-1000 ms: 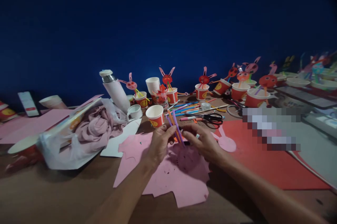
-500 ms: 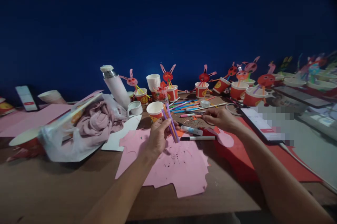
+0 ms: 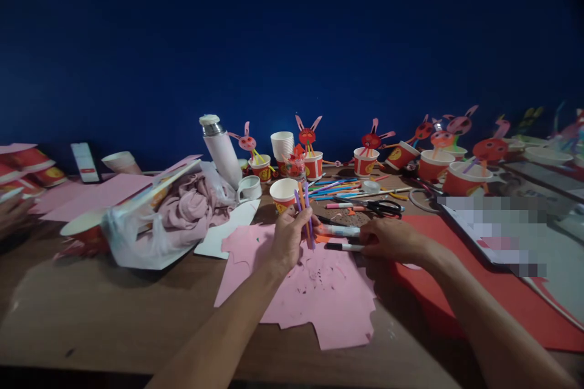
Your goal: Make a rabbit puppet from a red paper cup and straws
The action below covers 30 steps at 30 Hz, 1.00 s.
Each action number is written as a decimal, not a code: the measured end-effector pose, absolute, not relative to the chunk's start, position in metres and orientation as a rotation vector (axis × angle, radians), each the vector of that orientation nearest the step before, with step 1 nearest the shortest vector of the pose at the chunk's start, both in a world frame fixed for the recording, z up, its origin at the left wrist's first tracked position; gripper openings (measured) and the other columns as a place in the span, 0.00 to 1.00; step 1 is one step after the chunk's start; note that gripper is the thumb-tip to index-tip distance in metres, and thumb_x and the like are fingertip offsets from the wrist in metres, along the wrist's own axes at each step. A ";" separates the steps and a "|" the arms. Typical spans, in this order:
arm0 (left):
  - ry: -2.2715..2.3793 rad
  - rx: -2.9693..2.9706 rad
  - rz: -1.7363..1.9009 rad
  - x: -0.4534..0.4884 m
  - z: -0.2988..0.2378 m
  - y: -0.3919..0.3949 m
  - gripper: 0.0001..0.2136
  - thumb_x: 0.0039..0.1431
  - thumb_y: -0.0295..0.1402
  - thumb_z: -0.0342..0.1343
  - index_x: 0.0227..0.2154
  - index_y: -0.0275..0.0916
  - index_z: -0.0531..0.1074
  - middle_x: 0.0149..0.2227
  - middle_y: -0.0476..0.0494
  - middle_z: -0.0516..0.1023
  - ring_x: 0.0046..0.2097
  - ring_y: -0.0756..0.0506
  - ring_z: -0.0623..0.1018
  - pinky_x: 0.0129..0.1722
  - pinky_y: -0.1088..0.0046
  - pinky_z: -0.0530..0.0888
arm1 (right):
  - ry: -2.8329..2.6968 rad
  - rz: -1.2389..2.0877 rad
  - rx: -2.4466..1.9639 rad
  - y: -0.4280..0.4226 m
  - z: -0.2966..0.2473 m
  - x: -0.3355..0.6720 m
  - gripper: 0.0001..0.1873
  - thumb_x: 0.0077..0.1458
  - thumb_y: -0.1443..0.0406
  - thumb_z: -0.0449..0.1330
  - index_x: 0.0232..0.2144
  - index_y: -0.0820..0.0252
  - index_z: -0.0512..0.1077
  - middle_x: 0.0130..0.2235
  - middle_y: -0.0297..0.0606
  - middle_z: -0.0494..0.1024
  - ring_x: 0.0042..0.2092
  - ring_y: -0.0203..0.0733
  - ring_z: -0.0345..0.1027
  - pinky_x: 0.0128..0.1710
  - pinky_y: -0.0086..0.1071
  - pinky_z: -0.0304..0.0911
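Note:
My left hand (image 3: pixel 288 238) is closed round a small bunch of purple and orange straws (image 3: pixel 305 212), held upright over a cut sheet of pink paper (image 3: pixel 310 291). My right hand (image 3: pixel 387 238) rests low on the table with its fingers curled at the end of a marker pen (image 3: pixel 342 247). A glue stick (image 3: pixel 337 231) lies just behind that pen. A red and white paper cup (image 3: pixel 283 193) stands right behind the straws.
Scissors (image 3: pixel 381 207), loose straws and pens lie behind my hands. Red cups with paper rabbit figures (image 3: pixel 307 154) line the back. A white flask (image 3: pixel 222 150), a mug (image 3: pixel 250 189), pink cloth in plastic (image 3: pixel 182 209) sit left. Red paper (image 3: pixel 502 304) lies right. Another person's hand (image 3: pixel 11 212) shows far left.
My right hand has come back from near the scissors down to the marker pen beside my left hand. The left hand still grips the straws. The view has shifted a little.

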<state>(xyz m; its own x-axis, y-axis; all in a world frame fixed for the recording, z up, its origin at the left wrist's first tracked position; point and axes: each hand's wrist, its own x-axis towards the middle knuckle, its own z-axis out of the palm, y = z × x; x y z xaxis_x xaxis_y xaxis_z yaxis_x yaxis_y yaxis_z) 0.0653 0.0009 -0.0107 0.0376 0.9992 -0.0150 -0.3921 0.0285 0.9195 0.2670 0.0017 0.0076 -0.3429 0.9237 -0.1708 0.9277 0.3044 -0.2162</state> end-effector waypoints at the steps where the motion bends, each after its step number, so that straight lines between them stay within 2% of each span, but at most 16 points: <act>1: 0.894 0.906 1.332 0.066 -0.011 0.001 0.10 0.43 0.35 0.57 0.26 0.36 0.63 0.19 0.52 0.70 0.19 0.53 0.70 0.18 0.79 0.66 | 2.541 -0.405 1.789 0.003 0.006 0.267 0.07 0.42 0.63 0.56 0.27 0.55 0.73 0.30 0.35 0.76 0.30 0.39 0.66 0.24 0.27 0.49; 10: 0.857 0.847 1.358 0.064 -0.016 0.004 0.08 0.44 0.34 0.56 0.26 0.35 0.65 0.19 0.52 0.70 0.17 0.55 0.68 0.16 0.81 0.62 | 2.652 -0.261 1.926 0.006 0.005 0.264 0.09 0.49 0.63 0.51 0.27 0.57 0.72 0.30 0.36 0.75 0.30 0.37 0.66 0.25 0.26 0.49; 16: 0.820 0.697 1.350 0.064 -0.005 0.001 0.10 0.50 0.32 0.46 0.33 0.33 0.68 0.20 0.48 0.71 0.20 0.52 0.70 0.17 0.79 0.63 | 2.681 -0.282 1.909 0.006 0.001 0.262 0.09 0.50 0.62 0.52 0.29 0.57 0.72 0.31 0.37 0.76 0.31 0.37 0.66 0.26 0.25 0.51; 19: 0.815 0.640 1.329 0.065 0.000 -0.001 0.12 0.50 0.31 0.43 0.33 0.32 0.68 0.20 0.46 0.72 0.21 0.51 0.71 0.18 0.78 0.65 | 2.718 -0.317 1.886 0.008 -0.004 0.263 0.09 0.49 0.61 0.53 0.29 0.56 0.72 0.31 0.36 0.76 0.32 0.37 0.66 0.27 0.26 0.52; 30: 0.809 0.590 1.279 0.065 -0.001 0.000 0.12 0.53 0.29 0.42 0.33 0.31 0.69 0.20 0.46 0.72 0.22 0.51 0.72 0.20 0.77 0.68 | 2.734 -0.330 1.793 0.004 -0.008 0.258 0.08 0.47 0.61 0.56 0.30 0.53 0.73 0.33 0.33 0.76 0.34 0.39 0.67 0.28 0.26 0.53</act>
<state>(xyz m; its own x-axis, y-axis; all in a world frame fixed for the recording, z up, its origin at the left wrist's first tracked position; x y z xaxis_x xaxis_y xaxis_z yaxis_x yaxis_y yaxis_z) 0.0653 -0.0003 -0.0008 0.0856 0.9767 -0.1966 -0.5956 0.2083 0.7758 0.2580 0.0038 -0.0078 -0.3970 0.9177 0.0109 0.8888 0.3874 -0.2446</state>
